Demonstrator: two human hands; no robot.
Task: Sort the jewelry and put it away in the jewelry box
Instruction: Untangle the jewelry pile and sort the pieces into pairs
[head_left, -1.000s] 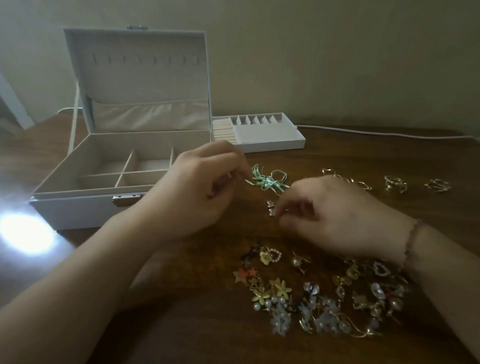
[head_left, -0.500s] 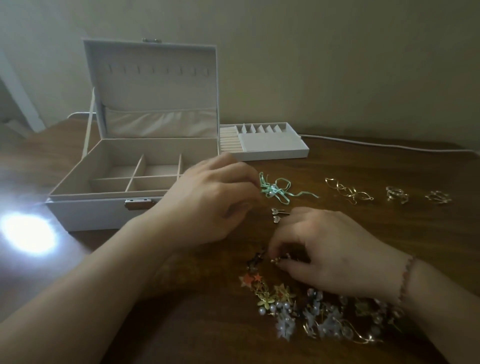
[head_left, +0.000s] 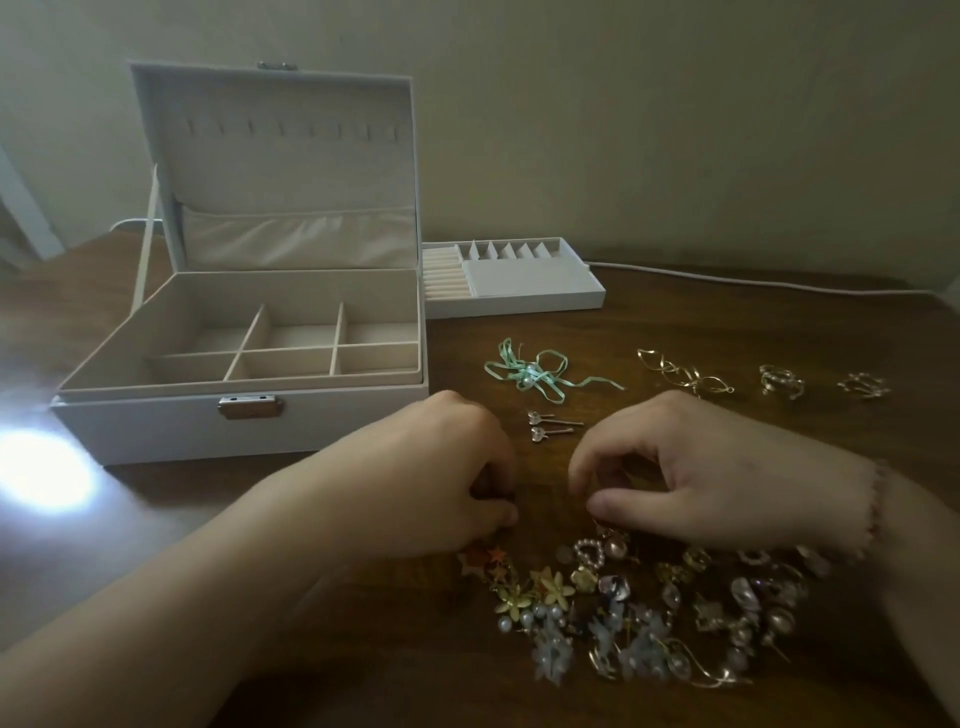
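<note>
The white jewelry box (head_left: 156, 415) stands open at the left, its beige compartments bare. A heap of mixed earrings (head_left: 649, 613) lies on the near table. My left hand (head_left: 431, 478) is curled at the heap's upper left edge, its fingertips pinched on a small dark piece (head_left: 488, 493). My right hand (head_left: 717, 467) hovers over the heap's top edge with bent fingers; its thumb touches a small gold piece, and a grip is not clear. Laid out beyond the hands are mint ribbon earrings (head_left: 530, 371), two small studs (head_left: 550, 425) and gold twisted earrings (head_left: 685, 374).
The box's lift-out tray (head_left: 540, 299) sits behind, to the right of the box. Two gold rings (head_left: 779, 382) (head_left: 862, 385) lie at the far right. A white cable (head_left: 753, 280) runs along the wall. A bright glare spot (head_left: 41, 467) is on the table's left.
My left hand dropped from beside the mint ribbon earrings to the heap's upper left edge and closed on a dark piece. My right hand stayed at the heap's top, drawn back slightly to the right.
</note>
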